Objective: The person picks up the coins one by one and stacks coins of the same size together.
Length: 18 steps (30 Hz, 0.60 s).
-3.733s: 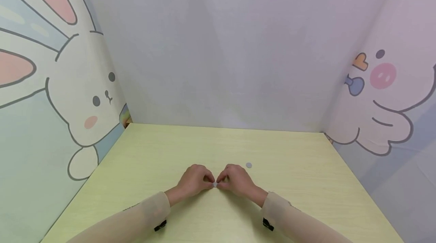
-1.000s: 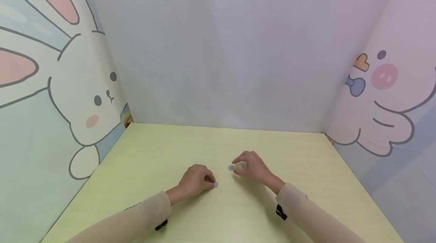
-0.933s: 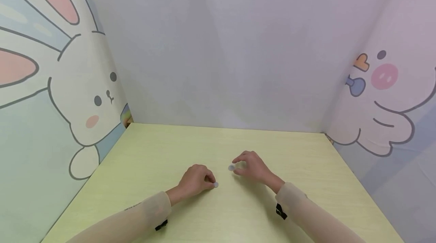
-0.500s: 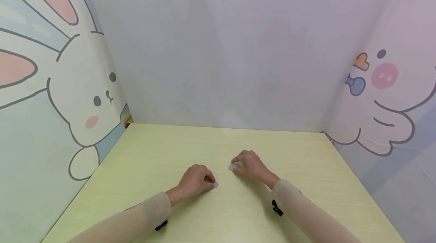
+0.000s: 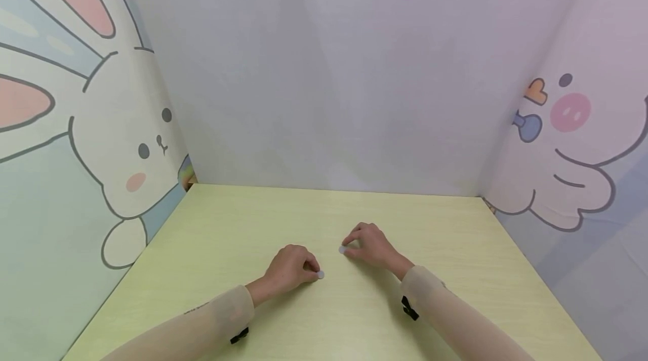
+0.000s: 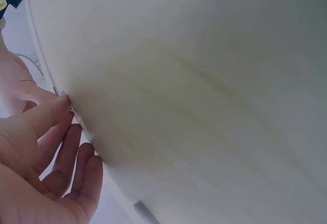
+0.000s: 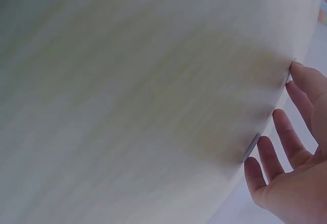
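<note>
Near the middle of the tabletop, my left hand [image 5: 292, 267] holds the edge of a small grey coin [image 5: 321, 275] between thumb and fingertips. Farther off and to the right, my right hand [image 5: 372, 246] has its thumb and index finger closed on a second coin [image 5: 341, 249]. The right wrist view shows this coin [image 7: 290, 72] between those two fingertips, low at the tabletop. Another coin [image 7: 251, 148] lies flat beside the outer fingers of that hand, hidden in the head view. In the left wrist view, a flat grey piece [image 6: 146, 213] lies beyond the left fingers.
Pale yellow wood-grain table [image 5: 253, 209] spreads under both hands. A plain light curtain [image 5: 324, 80] hangs at its back edge. Cartoon-printed cloths, a rabbit [image 5: 131, 147] at left and a white figure [image 5: 572, 113] at right, line the sides.
From beside the left hand, my right hand has moved away and right to another coin. Its index finger has since closed toward the thumb, shifting that coin slightly left. The left hand stays put.
</note>
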{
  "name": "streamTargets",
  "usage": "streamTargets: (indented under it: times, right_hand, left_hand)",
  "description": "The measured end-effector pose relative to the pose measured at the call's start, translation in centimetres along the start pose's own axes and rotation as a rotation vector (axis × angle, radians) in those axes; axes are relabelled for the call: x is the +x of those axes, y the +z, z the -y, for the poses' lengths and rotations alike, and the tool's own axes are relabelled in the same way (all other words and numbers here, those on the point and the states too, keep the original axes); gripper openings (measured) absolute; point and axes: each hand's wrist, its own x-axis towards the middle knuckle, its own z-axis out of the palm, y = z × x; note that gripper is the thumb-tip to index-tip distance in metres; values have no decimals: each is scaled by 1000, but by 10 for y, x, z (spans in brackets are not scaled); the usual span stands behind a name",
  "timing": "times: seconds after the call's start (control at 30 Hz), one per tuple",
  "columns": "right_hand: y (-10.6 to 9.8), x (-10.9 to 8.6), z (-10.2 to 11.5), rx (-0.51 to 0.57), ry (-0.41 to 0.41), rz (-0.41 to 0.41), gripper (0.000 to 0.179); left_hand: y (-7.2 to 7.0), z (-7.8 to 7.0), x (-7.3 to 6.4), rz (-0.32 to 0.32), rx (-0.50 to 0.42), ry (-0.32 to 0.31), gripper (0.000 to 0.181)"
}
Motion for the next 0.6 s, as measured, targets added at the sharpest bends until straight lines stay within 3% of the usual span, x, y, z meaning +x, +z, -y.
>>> streamTargets:
  times: [0.6]
  right_hand:
    - [-2,-9,2,-18,-42,10,10]
  left_hand:
    - [-1,-1,0,-3,11,5,6]
